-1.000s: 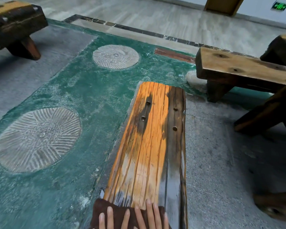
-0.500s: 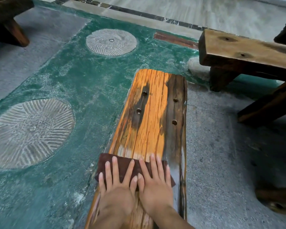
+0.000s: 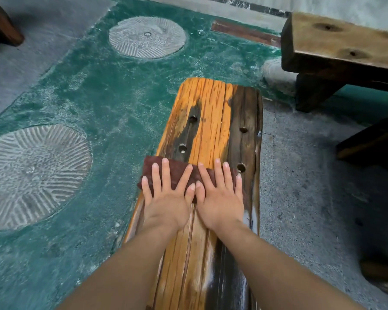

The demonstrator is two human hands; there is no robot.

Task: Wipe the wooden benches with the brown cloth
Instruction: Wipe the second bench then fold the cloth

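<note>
One brown cloth (image 3: 177,168) beneath spread fingers (image 3: 166,175)

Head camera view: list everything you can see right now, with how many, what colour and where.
orange bench: one, orange with dark brown streaks, centre, running away from the camera.
brown cloth: one, dark brown, flat across the orange bench.
weathered bench: one, dull brown, upper right.
bench leg: one, dark brown, upper left corner.
stone discs: two, grey, grooved, set in the green floor band.
green floor band: one, green, left of the orange bench.
grey floor: grey, right of the orange bench.
left hand: one, flat on the brown cloth, fingers spread.
right hand: one, flat on the brown cloth beside the left hand.
</note>
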